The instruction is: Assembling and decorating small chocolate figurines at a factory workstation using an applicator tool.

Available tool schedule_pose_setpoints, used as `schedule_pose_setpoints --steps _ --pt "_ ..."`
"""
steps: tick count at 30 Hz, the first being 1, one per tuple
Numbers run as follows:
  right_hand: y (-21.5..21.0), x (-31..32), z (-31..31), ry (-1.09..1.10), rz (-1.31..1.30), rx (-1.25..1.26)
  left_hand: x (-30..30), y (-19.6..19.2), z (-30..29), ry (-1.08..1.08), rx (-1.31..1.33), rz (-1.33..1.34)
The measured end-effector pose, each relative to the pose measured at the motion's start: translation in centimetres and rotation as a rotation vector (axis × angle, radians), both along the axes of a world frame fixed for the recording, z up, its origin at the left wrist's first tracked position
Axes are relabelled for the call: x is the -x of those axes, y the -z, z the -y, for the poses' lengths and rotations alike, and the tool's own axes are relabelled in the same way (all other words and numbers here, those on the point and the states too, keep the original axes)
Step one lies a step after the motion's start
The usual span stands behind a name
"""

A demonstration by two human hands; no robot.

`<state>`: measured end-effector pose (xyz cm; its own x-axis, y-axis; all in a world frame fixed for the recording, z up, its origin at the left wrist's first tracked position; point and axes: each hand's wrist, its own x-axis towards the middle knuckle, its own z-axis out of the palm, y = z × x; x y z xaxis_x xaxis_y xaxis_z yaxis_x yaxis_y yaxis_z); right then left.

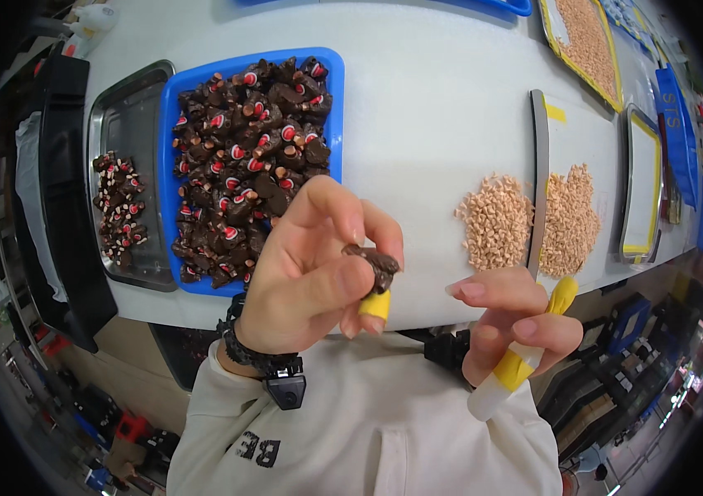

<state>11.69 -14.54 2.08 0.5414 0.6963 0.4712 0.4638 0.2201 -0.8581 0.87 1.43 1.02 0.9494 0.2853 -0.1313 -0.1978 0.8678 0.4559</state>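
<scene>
My left hand [310,273] pinches a small dark brown figurine [378,266] between thumb and fingers, held up in front of my chest. Yellow tape [375,305] wraps one of that hand's fingers just below the piece. My right hand [517,326] grips a slim white tube [492,398] with yellow wrapping at its middle and a yellow far end; its exact kind does not show. The index finger of that hand points toward the figurine, with a gap between them. Behind my left hand, a blue tray [336,107] is heaped with dark brown figurines bearing red-and-white spots.
A steel tray [133,99] with smaller brown pieces stands left of the blue one. Two piles of tiny beige pieces [496,221] [570,219] lie at right, split by a grey strip [538,182]. Beyond are a yellow-edged tray [618,103] of beige bits and another yellow-lined tray [642,182].
</scene>
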Motion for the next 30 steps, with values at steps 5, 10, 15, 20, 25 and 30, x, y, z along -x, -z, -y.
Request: schedule_pose_setpoints --steps 5,10,15,20,25,30 --pt "0.3 0.0 -0.2 -0.001 0.007 0.023 0.2 0.3 -0.2 0.006 -0.11 -0.013" --pt "0.3 -0.3 -0.3 0.044 0.02 0.011 0.3 -0.8 0.1 -0.013 -0.047 -0.172" --pt "0.6 -0.8 -0.1 0.048 0.085 -0.057 0.5 -0.4 -0.3 0.047 -0.11 -0.126" --pt "1.2 -0.9 -0.4 -0.016 0.075 -0.15 0.6 0.8 -0.3 0.04 -0.131 -0.007" --pt "1.1 -0.7 -0.3 -0.014 0.055 -0.136 0.6 0.5 -0.2 0.041 -0.064 -0.032" --pt "0.7 -0.2 -0.2 0.039 -0.058 -0.117 0.4 0.3 -0.3 0.039 0.048 -0.056"
